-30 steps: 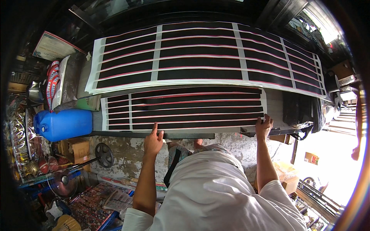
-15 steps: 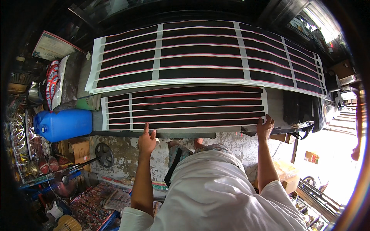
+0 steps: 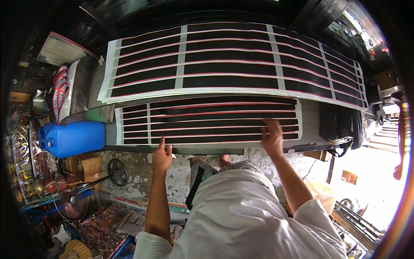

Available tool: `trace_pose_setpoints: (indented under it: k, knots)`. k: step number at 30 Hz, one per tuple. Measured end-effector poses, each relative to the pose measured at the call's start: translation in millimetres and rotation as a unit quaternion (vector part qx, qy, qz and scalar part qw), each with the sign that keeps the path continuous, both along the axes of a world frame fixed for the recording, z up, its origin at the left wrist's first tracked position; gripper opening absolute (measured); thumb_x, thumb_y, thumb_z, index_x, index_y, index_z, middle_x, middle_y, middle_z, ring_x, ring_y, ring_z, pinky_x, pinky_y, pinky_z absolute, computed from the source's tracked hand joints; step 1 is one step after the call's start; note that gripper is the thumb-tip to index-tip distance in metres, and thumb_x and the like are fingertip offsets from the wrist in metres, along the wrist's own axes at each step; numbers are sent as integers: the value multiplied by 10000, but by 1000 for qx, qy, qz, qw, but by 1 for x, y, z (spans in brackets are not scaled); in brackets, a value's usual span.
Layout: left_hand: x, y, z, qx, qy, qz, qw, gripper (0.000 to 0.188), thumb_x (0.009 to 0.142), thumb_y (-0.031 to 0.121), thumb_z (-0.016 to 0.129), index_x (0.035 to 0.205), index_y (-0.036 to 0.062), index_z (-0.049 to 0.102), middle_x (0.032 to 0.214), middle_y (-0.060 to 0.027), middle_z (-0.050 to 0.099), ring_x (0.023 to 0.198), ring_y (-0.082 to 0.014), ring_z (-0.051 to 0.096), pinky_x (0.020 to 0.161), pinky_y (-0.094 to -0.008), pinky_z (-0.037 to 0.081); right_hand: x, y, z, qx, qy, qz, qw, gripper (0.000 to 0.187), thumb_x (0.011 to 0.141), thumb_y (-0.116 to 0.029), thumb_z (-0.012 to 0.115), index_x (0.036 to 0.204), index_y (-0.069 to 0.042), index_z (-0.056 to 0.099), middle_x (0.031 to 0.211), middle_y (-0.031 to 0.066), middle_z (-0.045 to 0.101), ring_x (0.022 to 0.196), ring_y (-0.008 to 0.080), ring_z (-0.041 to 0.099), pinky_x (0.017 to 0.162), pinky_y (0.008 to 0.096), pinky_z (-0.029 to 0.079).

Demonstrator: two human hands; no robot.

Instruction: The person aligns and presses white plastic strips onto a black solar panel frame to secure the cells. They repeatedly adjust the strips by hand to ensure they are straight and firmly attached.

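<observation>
A smaller printed sheet (image 3: 207, 123) with black bands, thin red edges and white gaps lies flat along the near side of the bench. At its front edge, toward the left end, my left hand (image 3: 161, 159) presses with the index finger stretched out and the thumb apart. My right hand (image 3: 272, 139) is over the right part of this sheet, slightly blurred, its fingers loosely bent and apart, with nothing seen in them. Behind lies a larger stack of similar black-banded sheets (image 3: 228, 64), overlapping the back of the bench.
A blue plastic jerrycan (image 3: 77, 138) stands at the bench's left end, near a red ribbon (image 3: 59, 93) with lettering. Black bags (image 3: 338, 123) sit at the right end. Below left are a cardboard box (image 3: 88, 167), a black handwheel (image 3: 117, 172) and a fan (image 3: 73, 200).
My right hand has left the sheet's right front corner and moved left over the sheet. My left hand stays at the front edge, nearly unmoved.
</observation>
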State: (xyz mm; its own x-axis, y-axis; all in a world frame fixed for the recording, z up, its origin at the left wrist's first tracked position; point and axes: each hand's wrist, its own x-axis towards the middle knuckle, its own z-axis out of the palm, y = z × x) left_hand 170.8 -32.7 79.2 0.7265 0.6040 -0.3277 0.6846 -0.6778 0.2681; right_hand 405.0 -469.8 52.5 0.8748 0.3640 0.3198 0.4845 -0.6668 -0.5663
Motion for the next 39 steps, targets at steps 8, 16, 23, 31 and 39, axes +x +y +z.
trace_pose_setpoints:
  k: [8, 16, 23, 31, 39]
  knots:
    - [1, 7, -5, -32, -45, 36, 998, 639, 1071, 367, 656, 1656, 188, 472, 801, -189, 746, 740, -395, 737, 728, -520, 574, -63, 168, 25, -19, 101, 272, 957, 547, 889, -101, 753, 1418, -11, 647, 1476, 160, 633, 1362, 341, 595, 1162, 493, 475]
    - [6, 64, -6, 6, -17, 11, 1000, 611, 1064, 288, 648, 1649, 240, 481, 857, -245, 751, 797, -467, 727, 736, -572, 561, -87, 233, 24, -73, 101, 361, 924, 523, 921, -86, 709, 1427, 27, 635, 1524, 182, 599, 1423, 337, 567, 1206, 471, 458]
    - [14, 75, 13, -34, 34, -14, 999, 570, 1079, 304, 623, 1633, 233, 511, 854, -205, 758, 798, -414, 746, 740, -534, 580, -90, 257, 30, -102, 120, 369, 916, 536, 921, -101, 720, 1431, 42, 632, 1559, 189, 577, 1477, 336, 527, 1245, 462, 426]
    - [8, 50, 15, -29, 35, -10, 999, 601, 1085, 326, 612, 1656, 202, 472, 775, -174, 738, 740, -399, 743, 701, -524, 576, -95, 267, 16, -88, 101, 338, 932, 674, 762, -128, 815, 1389, 54, 648, 1560, 188, 565, 1483, 354, 511, 1241, 477, 430]
    - [-1, 36, 8, -41, -17, -23, 999, 621, 1058, 305, 670, 1641, 181, 496, 732, -188, 710, 712, -399, 734, 663, -528, 557, -89, 262, 12, -86, 97, 307, 943, 532, 843, -88, 727, 1347, 72, 666, 1539, 190, 580, 1450, 364, 534, 1218, 475, 447]
